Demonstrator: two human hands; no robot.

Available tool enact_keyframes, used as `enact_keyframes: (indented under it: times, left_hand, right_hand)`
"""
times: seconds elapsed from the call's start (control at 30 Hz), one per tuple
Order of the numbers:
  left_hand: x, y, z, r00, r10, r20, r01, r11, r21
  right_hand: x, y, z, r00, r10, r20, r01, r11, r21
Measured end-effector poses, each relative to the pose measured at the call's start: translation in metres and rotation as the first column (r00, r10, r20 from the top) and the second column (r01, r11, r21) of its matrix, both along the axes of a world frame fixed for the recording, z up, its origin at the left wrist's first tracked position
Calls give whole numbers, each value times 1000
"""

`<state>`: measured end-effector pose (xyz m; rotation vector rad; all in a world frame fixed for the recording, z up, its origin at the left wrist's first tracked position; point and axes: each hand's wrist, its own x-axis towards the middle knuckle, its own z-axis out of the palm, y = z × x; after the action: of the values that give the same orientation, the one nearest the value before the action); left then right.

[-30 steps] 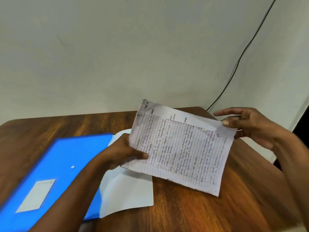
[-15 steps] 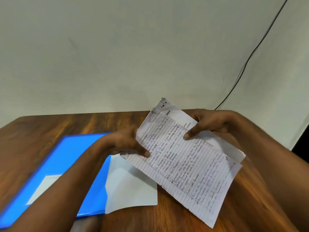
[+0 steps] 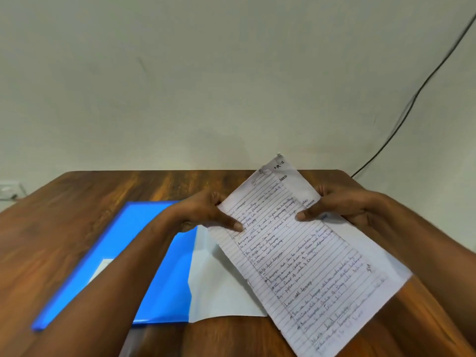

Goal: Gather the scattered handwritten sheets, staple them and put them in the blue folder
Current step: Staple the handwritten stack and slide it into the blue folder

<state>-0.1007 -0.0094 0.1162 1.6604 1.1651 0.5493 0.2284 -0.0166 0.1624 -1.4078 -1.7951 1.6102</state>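
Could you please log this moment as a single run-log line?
left hand: holds handwritten sheets | right hand: holds sheets | blue folder: on table, sheets not yet inside

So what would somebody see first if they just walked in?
Probably the handwritten sheets, held up over the wooden table by the left hand and the right hand. Next, the bright blue folder lying flat on the table's left, with a white sheet poking out.

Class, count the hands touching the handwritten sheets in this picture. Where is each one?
2. The left hand pinches the sheets' left edge; the right hand grips their upper right edge.
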Motion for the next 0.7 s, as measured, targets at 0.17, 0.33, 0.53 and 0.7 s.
enact_keyframes:
  times: [0.17,0.33,0.53,0.7]
  left_hand:
    - [-34,6,-16,936,273,223,-286,958,25]
    - [-61,5,-47,787,570,235,-599,798,71]
    - [-65,-10,-76,563,758,-328,-583,646,492]
    - [-53,-19,-87,519,708,-479,-481,705,520]
  right_hand:
    - [-11,5,-17,977,-119,-178,98,988,-120]
    - [-30,22,-44,944,-202,-263,170,976,-137]
    - [-54,46,-70,913,-222,-342,162,967,-197]
    - [-72,59,-87,885,-287,-367,208,948,-240]
